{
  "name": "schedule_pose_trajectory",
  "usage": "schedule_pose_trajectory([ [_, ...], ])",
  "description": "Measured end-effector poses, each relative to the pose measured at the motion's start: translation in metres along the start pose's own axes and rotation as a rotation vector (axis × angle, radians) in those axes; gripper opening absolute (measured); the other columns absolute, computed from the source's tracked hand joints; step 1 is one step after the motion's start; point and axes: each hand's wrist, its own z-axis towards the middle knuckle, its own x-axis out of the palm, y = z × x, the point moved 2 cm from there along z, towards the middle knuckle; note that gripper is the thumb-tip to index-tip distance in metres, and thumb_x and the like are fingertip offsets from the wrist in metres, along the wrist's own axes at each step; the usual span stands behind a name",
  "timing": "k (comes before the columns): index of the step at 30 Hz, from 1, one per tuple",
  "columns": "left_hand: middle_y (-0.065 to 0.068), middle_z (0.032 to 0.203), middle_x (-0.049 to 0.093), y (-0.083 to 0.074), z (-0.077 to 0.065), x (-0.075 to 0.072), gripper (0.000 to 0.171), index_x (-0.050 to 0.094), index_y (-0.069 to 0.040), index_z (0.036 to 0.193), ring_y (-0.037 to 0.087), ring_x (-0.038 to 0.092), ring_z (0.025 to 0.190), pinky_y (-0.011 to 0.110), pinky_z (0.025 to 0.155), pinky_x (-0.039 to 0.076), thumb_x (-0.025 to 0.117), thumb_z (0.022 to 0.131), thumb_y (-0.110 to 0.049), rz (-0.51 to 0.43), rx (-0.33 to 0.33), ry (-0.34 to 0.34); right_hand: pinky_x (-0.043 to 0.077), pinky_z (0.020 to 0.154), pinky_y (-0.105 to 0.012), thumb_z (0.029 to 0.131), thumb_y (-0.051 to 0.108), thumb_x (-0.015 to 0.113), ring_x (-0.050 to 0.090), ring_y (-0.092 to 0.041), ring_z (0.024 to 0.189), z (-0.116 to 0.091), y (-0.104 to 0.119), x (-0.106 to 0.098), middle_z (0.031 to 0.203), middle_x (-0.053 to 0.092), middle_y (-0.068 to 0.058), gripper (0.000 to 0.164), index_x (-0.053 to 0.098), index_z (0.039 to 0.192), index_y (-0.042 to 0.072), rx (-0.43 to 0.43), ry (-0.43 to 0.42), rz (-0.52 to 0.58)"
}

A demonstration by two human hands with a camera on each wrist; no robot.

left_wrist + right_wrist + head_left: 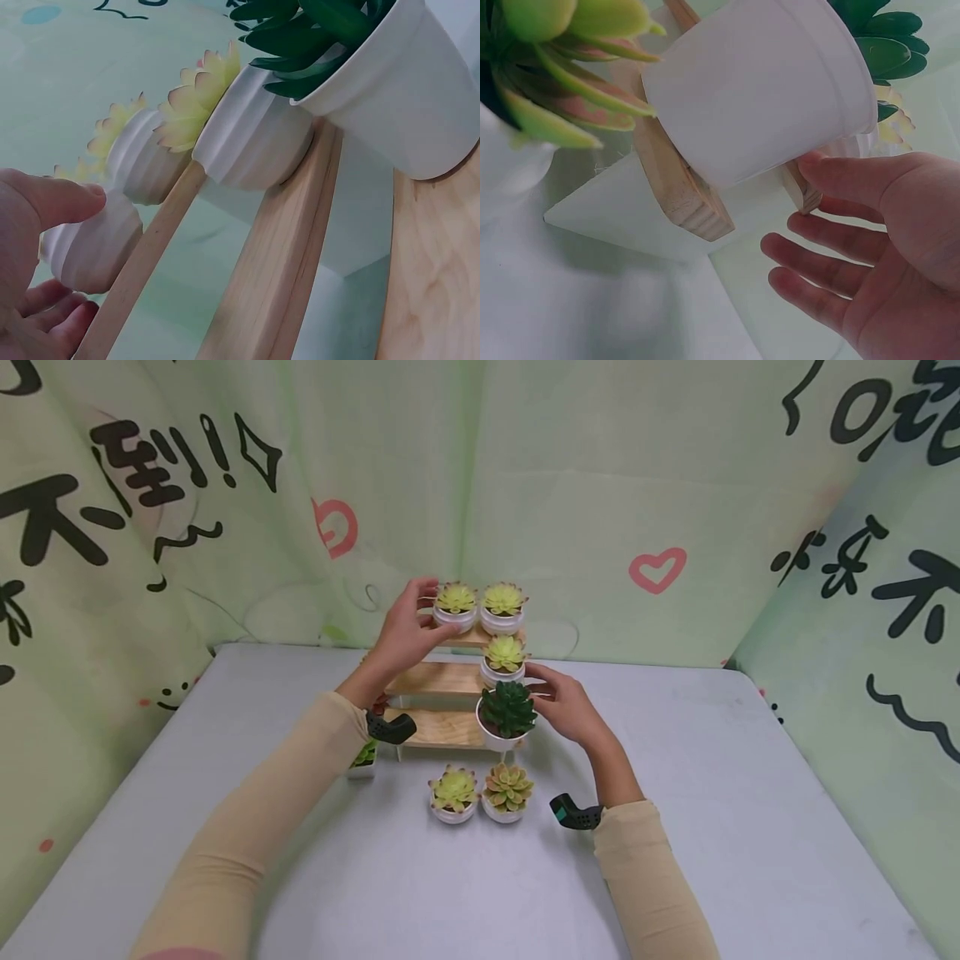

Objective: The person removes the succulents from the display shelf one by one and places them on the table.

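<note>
In the head view, my left hand [405, 631] holds a small yellow-green potted succulent [455, 603] at the left of the top tier of a wooden stand [435, 727]. The left wrist view shows the thumb and fingers around its white ribbed pot [101, 240]. Beside it stands a matching succulent [503, 603]. Another yellow-green succulent [504, 656] sits on the middle tier, and a dark green one [507, 712] on the lowest tier. My right hand [566, 702] is at the stand's right side, fingers spread, the thumb tip by the middle board's end [804, 191].
Two potted succulents, one yellow-green [453, 792] and one orange-tinged [507, 789], stand on the white table [420, 893] before the stand. A green plant in a white pot [362, 764] is partly hidden by my left arm. A printed curtain [555, 510] hangs behind.
</note>
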Motion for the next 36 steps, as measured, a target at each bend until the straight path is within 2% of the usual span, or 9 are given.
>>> schedule_pose_trajectory([
  [6, 0.013, 0.143, 0.043, 0.0, 0.002, 0.002, 0.073, 0.031, -0.014, 0.146, 0.026, 0.05, 0.129, 0.039, 0.108, 0.047, 0.073, 0.087, -0.025, 0.002, -0.016, 0.023, 0.048, 0.104, -0.049, 0.097, 0.01, 0.055, 0.053, -0.036, 0.128, 0.001, 0.0, 0.0, 0.146, 0.046, -0.018, 0.055, 0.037, 0.149, 0.01, 0.0, 0.002, 0.004],
  [19, 0.016, 0.144, 0.044, -0.003, -0.002, 0.001, 0.069, 0.03, -0.014, 0.146, 0.03, 0.052, 0.127, 0.042, 0.106, 0.049, 0.07, 0.09, -0.022, 0.051, 0.012, 0.016, 0.048, 0.104, -0.049, 0.097, 0.012, 0.056, 0.053, -0.037, 0.128, 0.0, 0.0, 0.001, 0.146, 0.046, -0.018, 0.055, 0.037, 0.149, 0.01, 0.0, 0.0, 0.015],
  [30, 0.014, 0.137, 0.049, 0.001, -0.011, -0.006, 0.066, 0.037, -0.017, 0.141, 0.028, 0.055, 0.124, 0.04, 0.102, 0.052, 0.074, 0.086, -0.021, 0.027, 0.044, 0.018, 0.048, 0.104, -0.05, 0.097, 0.012, 0.056, 0.052, -0.037, 0.129, -0.001, 0.002, 0.0, 0.146, 0.045, -0.018, 0.055, 0.037, 0.149, 0.01, 0.011, 0.001, 0.012],
  [36, 0.013, 0.137, 0.048, -0.001, -0.017, -0.01, 0.07, 0.034, -0.016, 0.144, 0.029, 0.056, 0.122, 0.041, 0.101, 0.053, 0.073, 0.087, -0.022, 0.013, 0.034, 0.036, 0.049, 0.104, -0.049, 0.097, 0.009, 0.055, 0.052, -0.037, 0.129, 0.0, 0.002, 0.0, 0.146, 0.045, -0.018, 0.055, 0.037, 0.149, 0.01, 0.009, 0.002, 0.008],
])
